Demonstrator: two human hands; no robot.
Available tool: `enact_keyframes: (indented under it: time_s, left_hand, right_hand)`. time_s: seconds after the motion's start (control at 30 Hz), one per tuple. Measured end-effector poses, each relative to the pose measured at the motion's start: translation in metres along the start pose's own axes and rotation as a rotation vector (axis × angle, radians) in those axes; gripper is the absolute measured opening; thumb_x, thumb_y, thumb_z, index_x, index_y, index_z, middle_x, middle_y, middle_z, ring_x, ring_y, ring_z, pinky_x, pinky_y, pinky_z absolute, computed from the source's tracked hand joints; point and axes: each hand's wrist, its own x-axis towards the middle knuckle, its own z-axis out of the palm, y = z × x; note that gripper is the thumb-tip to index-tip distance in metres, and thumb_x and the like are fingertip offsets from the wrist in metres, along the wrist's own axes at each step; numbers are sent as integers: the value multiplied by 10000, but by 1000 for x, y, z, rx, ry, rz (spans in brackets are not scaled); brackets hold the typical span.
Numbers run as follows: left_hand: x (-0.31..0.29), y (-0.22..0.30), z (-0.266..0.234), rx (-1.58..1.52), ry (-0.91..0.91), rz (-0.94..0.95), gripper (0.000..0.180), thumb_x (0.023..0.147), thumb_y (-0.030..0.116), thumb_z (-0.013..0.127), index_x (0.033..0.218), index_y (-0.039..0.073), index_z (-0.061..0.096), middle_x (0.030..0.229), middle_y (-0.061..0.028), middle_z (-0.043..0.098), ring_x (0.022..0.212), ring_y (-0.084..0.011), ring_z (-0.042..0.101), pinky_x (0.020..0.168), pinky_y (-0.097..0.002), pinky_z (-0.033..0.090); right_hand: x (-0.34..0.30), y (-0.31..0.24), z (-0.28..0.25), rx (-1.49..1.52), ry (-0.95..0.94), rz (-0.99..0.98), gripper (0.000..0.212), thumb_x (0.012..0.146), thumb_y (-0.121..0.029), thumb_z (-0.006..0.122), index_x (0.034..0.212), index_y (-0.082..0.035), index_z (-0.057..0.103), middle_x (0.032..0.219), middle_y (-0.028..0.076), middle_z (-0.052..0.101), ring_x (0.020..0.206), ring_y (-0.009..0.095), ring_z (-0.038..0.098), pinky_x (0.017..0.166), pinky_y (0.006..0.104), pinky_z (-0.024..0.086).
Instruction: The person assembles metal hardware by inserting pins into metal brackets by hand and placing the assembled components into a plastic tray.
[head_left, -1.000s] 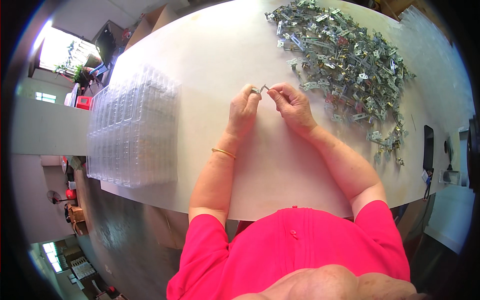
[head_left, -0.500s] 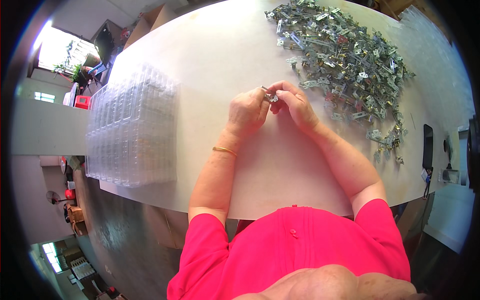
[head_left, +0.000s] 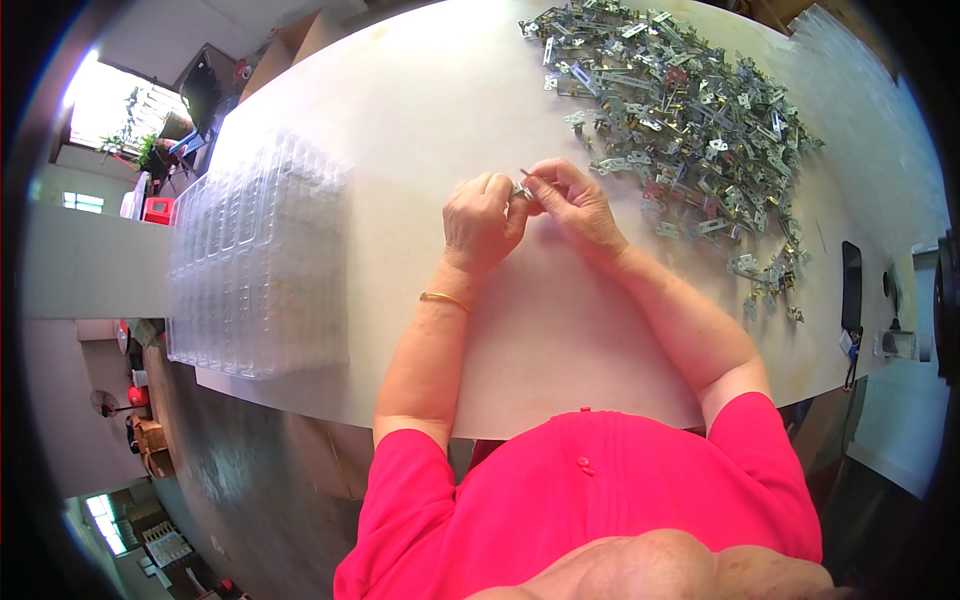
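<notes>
A small silvery metal piece [head_left: 520, 190] is pinched between my two hands above the table. My left hand [head_left: 479, 222] is closed, thumb and fingers pressed on one side of the piece. My right hand [head_left: 580, 212] grips it from the other side, with a thin pin-like end showing at the thumb and fingertips. Most of the piece is hidden by the fingers, so its exact shape cannot be told. To the right of my right hand lies a large heap of small metal fittings [head_left: 690, 125], silvery with some brass-coloured parts.
A tall stack of clear plastic trays [head_left: 255, 270] stands on the left of the pale table [head_left: 400, 110]. At the right edge lie a black phone [head_left: 851, 285] and clear plastic sheets [head_left: 850, 80]. A few fittings [head_left: 770, 285] trail off the heap's near end.
Both hands have shifted slightly left. My right fingers have changed their hold, and the metal piece is turned and more covered than before.
</notes>
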Motion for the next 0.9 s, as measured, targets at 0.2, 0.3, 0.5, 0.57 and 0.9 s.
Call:
enact_keyframes:
  time_s: [0.2,0.3,0.5,0.57,0.9]
  left_hand:
    - [3,2,0,141,-16,64,169,768,188,667,714,84,545,716,-61,592,695,-262,576,680,-388,445]
    - [8,6,-3,225,24,103,148,761,195,678,740,85,582,797,-74,623,774,-264,588,740,-385,441]
    - [8,8,-6,17,20,51,138,789,180,659,808,45,634,899,-95,649,854,-267,610,790,-375,460]
    - [5,3,-9,-126,-27,-16,153,819,178,637,831,26,647,884,-96,653,841,-254,616,788,-366,469]
    - [4,-11,-23,-1062,-489,-693,235,944,158,573,1015,-26,701,923,-53,700,821,-103,624,726,-270,512]
  right_hand:
    - [-1,-4,1,-150,40,0,87,987,-116,589,999,-32,608,821,28,659,700,66,603,640,228,517]
    - [0,-5,0,-203,79,-19,88,989,-107,578,986,-23,605,816,35,654,674,74,598,616,228,515]
    - [4,-4,-6,-116,101,4,86,995,-107,569,998,-27,600,795,31,618,651,78,580,566,227,502]
    - [7,-7,-10,-58,120,9,85,999,-115,566,1009,-36,595,815,30,612,651,76,580,541,225,499]
    - [13,-7,-15,-30,111,-10,92,1001,-132,570,1040,-54,600,835,34,618,654,74,587,542,226,515]
